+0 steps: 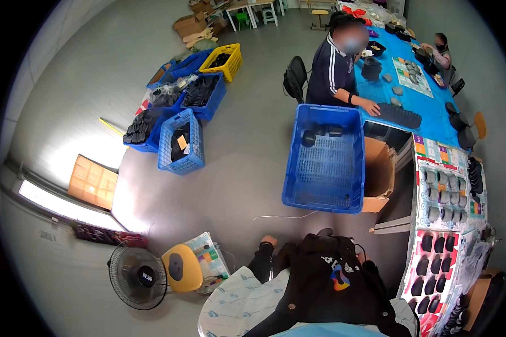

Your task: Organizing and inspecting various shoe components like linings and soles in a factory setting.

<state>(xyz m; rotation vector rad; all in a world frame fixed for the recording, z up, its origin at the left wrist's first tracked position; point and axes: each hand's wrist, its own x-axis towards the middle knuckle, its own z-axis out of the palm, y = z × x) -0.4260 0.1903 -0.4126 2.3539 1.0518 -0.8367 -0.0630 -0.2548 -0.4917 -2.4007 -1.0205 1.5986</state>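
My left hand (270, 240) hangs low beside my black sleeve, past the edge of a white patterned cloth. It is too small here to make out the fingers, and nothing shows in it. Of my right hand (360, 257) only a sliver appears at the right side of my black jacket (326, 275); the rest is hidden. The nearest thing ahead is a large blue plastic crate (324, 174), with a few dark cup-shaped pieces (309, 137) at its far end. An open cardboard box (379, 174) stands against the crate's right side.
A co-worker (331, 67) sits beyond the crate, one hand on a row of dark pieces (399, 115) on the blue-covered table (376, 87). Grey and black pads (433, 264) lie in rows at right. Filled crates (202, 90), a fan (138, 275) and a yellow chair (183, 268) stand left.
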